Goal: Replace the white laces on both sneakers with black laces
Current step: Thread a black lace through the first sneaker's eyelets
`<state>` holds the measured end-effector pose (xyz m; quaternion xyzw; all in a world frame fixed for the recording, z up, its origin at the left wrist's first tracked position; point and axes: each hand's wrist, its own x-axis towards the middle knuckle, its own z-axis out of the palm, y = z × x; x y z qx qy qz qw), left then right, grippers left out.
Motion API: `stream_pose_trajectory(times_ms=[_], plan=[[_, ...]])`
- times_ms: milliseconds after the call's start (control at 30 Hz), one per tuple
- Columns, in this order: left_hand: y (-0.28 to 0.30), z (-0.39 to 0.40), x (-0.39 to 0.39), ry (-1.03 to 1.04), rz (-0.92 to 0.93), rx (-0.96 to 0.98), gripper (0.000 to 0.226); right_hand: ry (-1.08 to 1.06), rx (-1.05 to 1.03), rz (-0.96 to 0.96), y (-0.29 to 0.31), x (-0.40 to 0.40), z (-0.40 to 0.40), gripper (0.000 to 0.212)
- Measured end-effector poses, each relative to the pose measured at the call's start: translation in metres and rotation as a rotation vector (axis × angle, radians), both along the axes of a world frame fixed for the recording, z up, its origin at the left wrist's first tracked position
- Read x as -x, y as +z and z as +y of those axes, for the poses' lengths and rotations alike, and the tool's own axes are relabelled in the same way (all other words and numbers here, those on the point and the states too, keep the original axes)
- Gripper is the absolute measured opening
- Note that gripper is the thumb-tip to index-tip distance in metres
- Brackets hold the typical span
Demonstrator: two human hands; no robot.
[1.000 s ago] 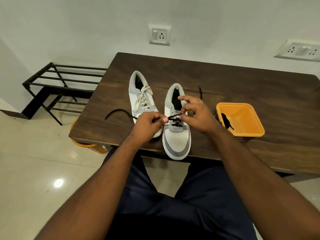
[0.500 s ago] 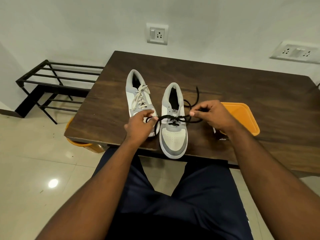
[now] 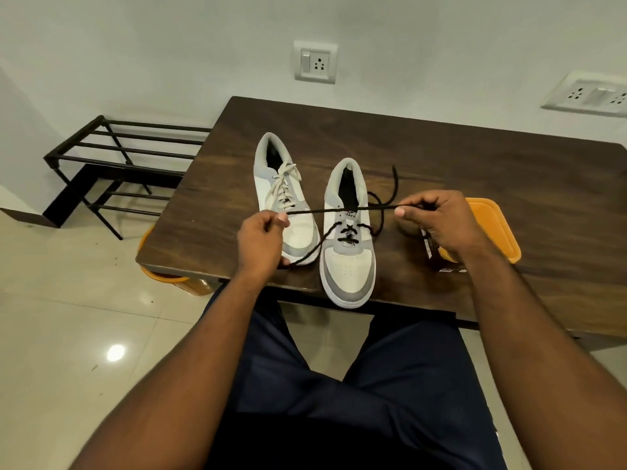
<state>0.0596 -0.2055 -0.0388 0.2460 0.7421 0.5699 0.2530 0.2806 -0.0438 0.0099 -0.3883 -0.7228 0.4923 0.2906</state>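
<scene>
A: Black lace (image 3: 339, 210) pulled taut above right sneaker (image 3: 347, 245) at desk (image 3: 475, 171) front edge; left hand (image 3: 259, 239) and right hand (image 3: 437, 222) each pinching it

B: Soft, limp cord, likely slips. Best gripped near tips. Left sneaker (image 3: 285, 198) white-laced

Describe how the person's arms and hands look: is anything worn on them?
Both forearms are bare up to the frame's edge, with no sleeves in view. The left hand and right hand have no gloves, and no rings or watch show. Fingernails are short.
</scene>
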Motion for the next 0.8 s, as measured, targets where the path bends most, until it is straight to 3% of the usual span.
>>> stream_pose_trajectory(times_ms=[100, 200, 233, 300, 400, 467, 567, 700, 800], plan=[[0.001, 0.0, -0.003, -0.081, 0.119, 0.123, 0.023, 0.085, -0.026, -0.078, -0.004, 0.009, -0.01, 0.012], [0.011, 0.008, -0.021, -0.177, 0.626, 0.304, 0.047, 0.185, -0.033, -0.099, -0.013, 0.027, -0.021, 0.013], [0.017, 0.013, -0.031, -0.244, 0.691, 0.295, 0.048, 0.218, -0.032, -0.096, -0.016, 0.032, -0.023, 0.012], [0.019, 0.024, -0.042, -0.395, 0.6, 0.262, 0.042, 0.264, -0.021, -0.074, -0.019, 0.039, -0.027, 0.011], [0.017, 0.028, -0.047, -0.505, 0.13, 0.094, 0.024, 0.268, -0.009, -0.061, -0.017, 0.04, -0.028, 0.013], [0.016, 0.025, -0.045, -0.399, -0.116, -0.022, 0.017, 0.24, 0.042, -0.033, -0.017, 0.031, -0.025, 0.011], [0.009, 0.02, -0.033, -0.129, -0.217, -0.004, 0.02, 0.108, 0.096, 0.052, -0.021, 0.017, -0.018, 0.014], [0.0, 0.02, -0.018, -0.091, -0.134, 0.159, 0.024, 0.006, 0.077, 0.068, -0.03, 0.012, -0.016, 0.018], [0.005, 0.021, -0.023, -0.092, 0.319, 0.528, 0.025, -0.037, 0.08, 0.074, -0.036, 0.022, -0.022, 0.019]])
